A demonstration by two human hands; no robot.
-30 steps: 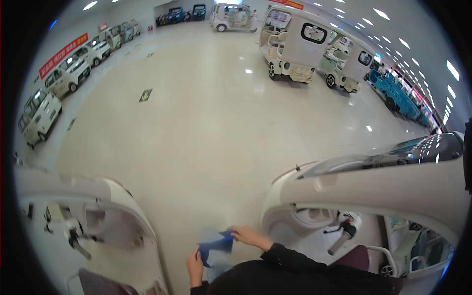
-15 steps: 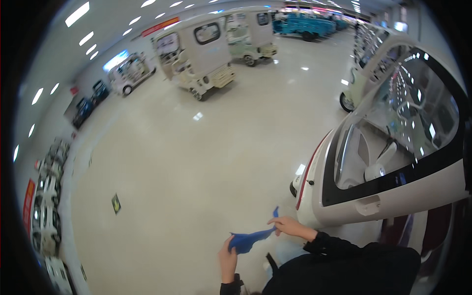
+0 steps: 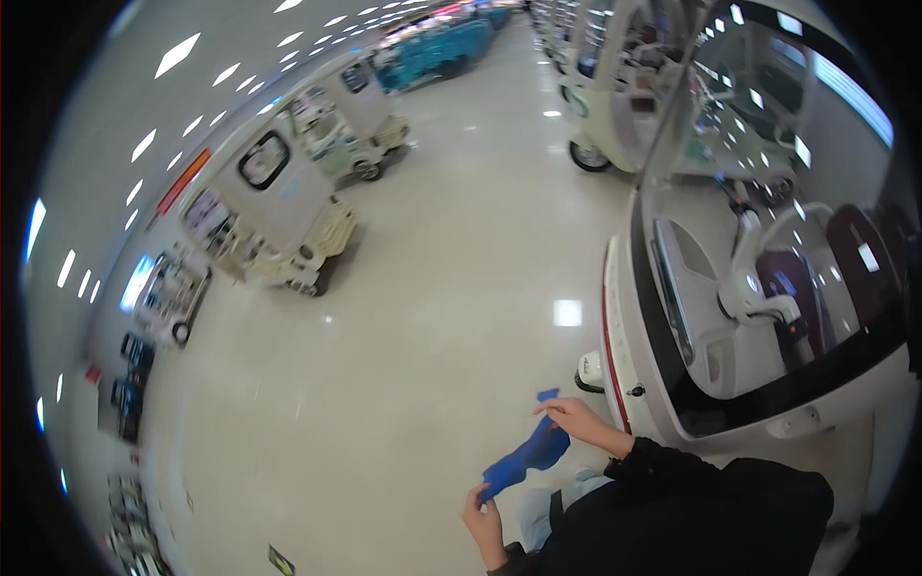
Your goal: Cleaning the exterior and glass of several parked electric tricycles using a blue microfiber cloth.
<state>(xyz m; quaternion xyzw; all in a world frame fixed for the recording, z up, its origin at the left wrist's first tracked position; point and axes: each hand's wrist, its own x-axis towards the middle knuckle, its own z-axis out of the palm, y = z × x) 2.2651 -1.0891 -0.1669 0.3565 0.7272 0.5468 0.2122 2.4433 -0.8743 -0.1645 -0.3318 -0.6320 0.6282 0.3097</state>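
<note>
A blue cloth (image 3: pixel 526 455) stretches slantwise between my two hands, above the floor. My left hand (image 3: pixel 483 523) pinches its lower left end. At the upper right end my right hand (image 3: pixel 578 420) grips the cloth, and a small blue corner sticks out beyond the fingers. Close to the right hand stands the white front of a three-wheeled vehicle (image 3: pixel 617 384), apart from the hand. Through its large black-edged windshield (image 3: pixel 768 278) I see the handlebar and dark red seats.
Pale glossy floor (image 3: pixel 403 384) spreads ahead and to the left. White cabin tricycles (image 3: pixel 264 202) stand at the far left, with a teal vehicle (image 3: pixel 437 53) behind. More pale tricycles (image 3: pixel 615 115) line up beyond the windshield. A floor marker (image 3: pixel 280 561) lies low left.
My view has swung right, toward the near vehicle. The cloth has been drawn out wider and steeper between my hands, still held at both ends.
</note>
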